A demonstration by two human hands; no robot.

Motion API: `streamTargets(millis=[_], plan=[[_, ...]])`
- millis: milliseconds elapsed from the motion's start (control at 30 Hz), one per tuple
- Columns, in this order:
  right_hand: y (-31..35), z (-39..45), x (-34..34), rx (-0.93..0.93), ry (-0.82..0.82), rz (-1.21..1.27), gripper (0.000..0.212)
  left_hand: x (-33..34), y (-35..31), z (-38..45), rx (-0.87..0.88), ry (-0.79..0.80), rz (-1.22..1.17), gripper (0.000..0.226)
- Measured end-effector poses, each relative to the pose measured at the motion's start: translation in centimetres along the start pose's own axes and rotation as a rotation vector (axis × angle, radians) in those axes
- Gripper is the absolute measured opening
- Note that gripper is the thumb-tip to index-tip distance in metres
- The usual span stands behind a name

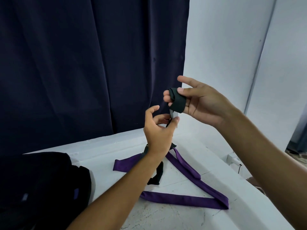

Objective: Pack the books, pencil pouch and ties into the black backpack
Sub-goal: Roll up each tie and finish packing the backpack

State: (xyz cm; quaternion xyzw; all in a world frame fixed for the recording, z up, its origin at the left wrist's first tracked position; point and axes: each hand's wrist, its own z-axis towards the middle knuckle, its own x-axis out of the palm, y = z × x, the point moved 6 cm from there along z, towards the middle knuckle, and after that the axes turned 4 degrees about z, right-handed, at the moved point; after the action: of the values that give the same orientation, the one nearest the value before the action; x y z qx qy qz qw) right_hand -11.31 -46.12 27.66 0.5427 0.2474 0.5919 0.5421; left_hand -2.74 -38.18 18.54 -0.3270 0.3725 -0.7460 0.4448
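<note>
A dark green tie (177,101) is wound around the fingers of my right hand (197,102), held up above the table. My left hand (158,130) pinches the same tie's strip just below. The tie's loose tail (157,175) hangs down behind my left forearm onto the table. A purple tie (186,170) lies spread in loose folds on the white table (166,214) under my hands. The black backpack (39,185) rests at the table's left side, apart from both hands. No books or pencil pouch are in view.
A dark blue curtain (83,63) hangs behind the table. A white wall (232,47) stands to the right. The table's right edge (245,188) runs diagonally, with a white socket and cable (234,161) beyond it.
</note>
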Motion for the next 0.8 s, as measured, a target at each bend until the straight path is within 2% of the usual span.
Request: streamTargets(millis=[100,200,367,533,667,733,800], plan=[[0.3,0.0,-0.3,-0.015,-0.018,-0.027,0.062,-0.1,0.2,0.5,-0.045,0.070,0.012,0.040],[0.7,0.0,-1.3,-0.060,-0.075,-0.094,0.068,-0.3,0.3,-0.1,-0.100,0.212,0.004,0.037],[0.8,0.5,-3.1,-0.224,-0.225,-0.370,0.076,-0.9,-0.5,-2.0,-0.223,0.322,-0.106,0.047],[-0.6,0.6,-4.0,-0.394,-0.285,-0.566,0.074,-1.3,-2.0,-3.5,-0.221,0.405,-0.090,0.062],[-2.3,0.6,-3.7,-0.466,-0.186,-0.935,0.072,-1.3,-3.0,-4.1,-0.216,0.457,-0.107,0.066],[-3.1,0.7,-3.6,-0.440,-0.108,-1.114,0.069,-1.6,-3.6,-3.9,-0.221,0.447,-0.112,0.062],[-3.9,0.4,-3.6,-0.356,-0.017,-1.148,0.060,-2.2,-4.1,-3.1,-0.242,0.425,-0.109,0.052]])
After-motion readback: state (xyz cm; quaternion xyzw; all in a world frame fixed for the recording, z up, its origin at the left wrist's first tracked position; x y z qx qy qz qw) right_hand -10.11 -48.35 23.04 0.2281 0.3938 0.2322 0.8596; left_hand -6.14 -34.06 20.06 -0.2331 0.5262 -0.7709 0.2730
